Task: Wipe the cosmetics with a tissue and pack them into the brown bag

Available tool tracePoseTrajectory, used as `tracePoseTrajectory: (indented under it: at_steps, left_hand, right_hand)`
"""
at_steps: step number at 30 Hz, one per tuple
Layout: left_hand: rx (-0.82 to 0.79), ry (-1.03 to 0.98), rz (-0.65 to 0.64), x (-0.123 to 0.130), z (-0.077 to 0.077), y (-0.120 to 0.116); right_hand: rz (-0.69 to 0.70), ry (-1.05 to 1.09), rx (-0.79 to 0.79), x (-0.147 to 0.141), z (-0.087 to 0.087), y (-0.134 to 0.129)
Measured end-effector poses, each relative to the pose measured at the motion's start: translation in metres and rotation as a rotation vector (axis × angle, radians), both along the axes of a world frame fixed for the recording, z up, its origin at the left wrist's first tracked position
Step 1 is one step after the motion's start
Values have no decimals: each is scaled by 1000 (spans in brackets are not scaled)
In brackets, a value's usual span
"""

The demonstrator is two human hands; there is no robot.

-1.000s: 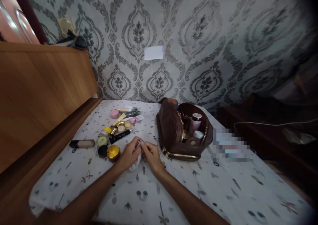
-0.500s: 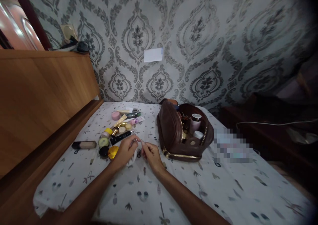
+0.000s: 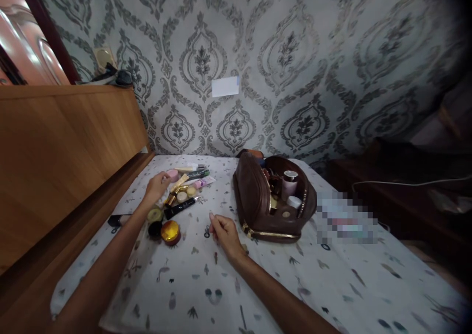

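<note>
My left hand (image 3: 157, 186) is at the back left, its bent fingertips closed against the left side of a round pink jar (image 3: 172, 175). Beside it lie a cream tube (image 3: 186, 168), a pink and white tube (image 3: 203, 182), gold-coloured sticks (image 3: 179, 182) and a black tube (image 3: 181, 208). A shiny gold round container (image 3: 170, 232) sits nearer, by a black round one (image 3: 155, 229). My right hand (image 3: 223, 229) rests left of an open brown bag (image 3: 254, 196), thumb and fingers pinched; anything between them is too small to name.
Inside the bag stand a pink bottle (image 3: 289, 185) and a white-lidded jar (image 3: 294, 202). A wooden cabinet (image 3: 73, 132) borders the patterned cloth on the left. A blurred patch (image 3: 344, 218) covers something right of the bag.
My left hand has parted from my right and moved back and left to the pink jar. Its forearm now partly covers the long flat container at the left. My right hand has stayed nearly in place.
</note>
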State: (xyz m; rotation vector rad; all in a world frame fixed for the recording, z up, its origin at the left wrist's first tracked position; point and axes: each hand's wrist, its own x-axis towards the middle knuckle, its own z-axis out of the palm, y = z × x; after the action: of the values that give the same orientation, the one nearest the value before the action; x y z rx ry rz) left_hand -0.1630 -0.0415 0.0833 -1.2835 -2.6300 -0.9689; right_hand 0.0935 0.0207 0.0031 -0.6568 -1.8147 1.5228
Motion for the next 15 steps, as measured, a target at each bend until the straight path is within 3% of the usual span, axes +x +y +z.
tracePoseTrajectory:
  at_steps: [5, 10, 15]
  left_hand:
    - [-190, 16, 173, -34, -4, 29]
    - [-335, 58, 194, -30, -13, 53]
    - [-394, 95, 162, -23, -11, 59]
  right_hand:
    - [10, 5, 13, 0, 2, -2]
    - [-1, 17, 16, 0, 1, -3]
    - [-25, 39, 71, 0, 3, -2]
